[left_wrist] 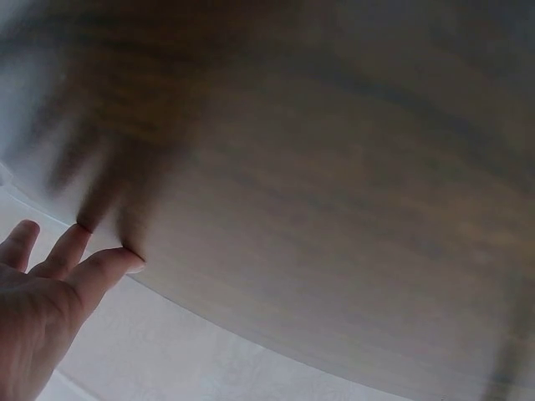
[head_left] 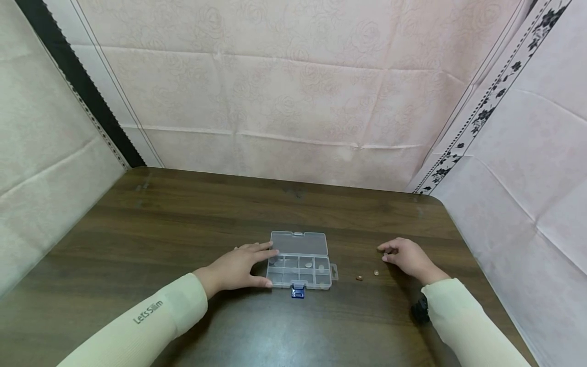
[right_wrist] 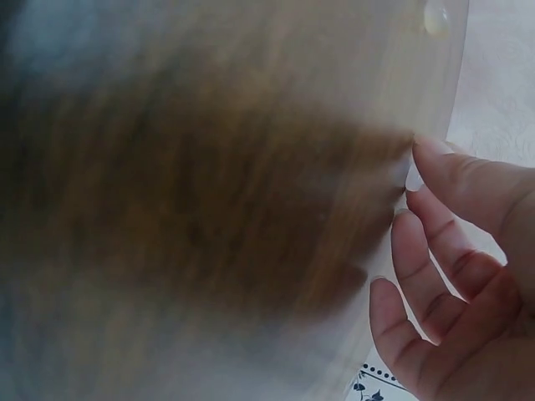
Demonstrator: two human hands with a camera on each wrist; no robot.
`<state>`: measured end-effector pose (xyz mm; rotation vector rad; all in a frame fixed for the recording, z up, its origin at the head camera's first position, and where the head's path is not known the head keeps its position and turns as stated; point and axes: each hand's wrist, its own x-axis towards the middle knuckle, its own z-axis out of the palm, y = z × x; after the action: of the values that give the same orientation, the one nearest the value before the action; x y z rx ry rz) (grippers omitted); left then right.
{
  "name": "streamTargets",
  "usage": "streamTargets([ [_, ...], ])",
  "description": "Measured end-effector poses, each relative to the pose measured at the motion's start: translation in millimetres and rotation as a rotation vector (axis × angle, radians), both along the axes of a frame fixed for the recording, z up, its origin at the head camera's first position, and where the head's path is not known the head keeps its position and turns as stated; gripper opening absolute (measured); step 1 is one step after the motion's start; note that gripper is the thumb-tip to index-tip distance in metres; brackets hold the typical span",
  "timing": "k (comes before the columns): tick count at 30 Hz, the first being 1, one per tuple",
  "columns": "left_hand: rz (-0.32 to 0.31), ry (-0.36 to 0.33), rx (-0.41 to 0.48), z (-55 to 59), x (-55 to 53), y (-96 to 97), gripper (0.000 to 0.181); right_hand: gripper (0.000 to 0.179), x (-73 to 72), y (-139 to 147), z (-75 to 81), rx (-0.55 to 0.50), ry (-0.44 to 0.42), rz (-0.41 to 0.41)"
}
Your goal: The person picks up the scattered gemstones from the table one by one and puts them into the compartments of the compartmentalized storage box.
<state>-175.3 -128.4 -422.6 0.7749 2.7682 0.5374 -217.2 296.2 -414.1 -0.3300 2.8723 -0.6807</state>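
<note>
Pinching tiny pale piece [right_wrist: 413, 178] in nearly closed right hand [head_left: 409, 259]; squeeze lightly. Steady clear rectangular plastic box [head_left: 291, 271] with spread left hand [head_left: 238, 268].

The left arm [head_left: 137, 323] slants up from the lower left of the frame to the left hand [head_left: 236, 269], its thumb and fingers spread apart, and the right arm [head_left: 470, 326] slants up from the lower right to the right hand [head_left: 410, 259], its thumb and fingertip pinched close.

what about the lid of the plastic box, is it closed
No, the lid is folded back on the far side of the plastic box, leaving its compartments uncovered.
</note>
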Motion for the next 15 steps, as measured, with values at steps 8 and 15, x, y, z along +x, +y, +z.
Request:
streamTargets([
  [8,-0.003,-0.002,-0.002,1.4,0.7,0.3,0.077,0.02,-0.7,0.2,0.9,-0.004,0.01,0.006],
  [15,-0.005,0.0,-0.002,1.9,1.0,0.7,0.076,0.019,-0.4,1.2,0.6,-0.005,0.02,0.01],
])
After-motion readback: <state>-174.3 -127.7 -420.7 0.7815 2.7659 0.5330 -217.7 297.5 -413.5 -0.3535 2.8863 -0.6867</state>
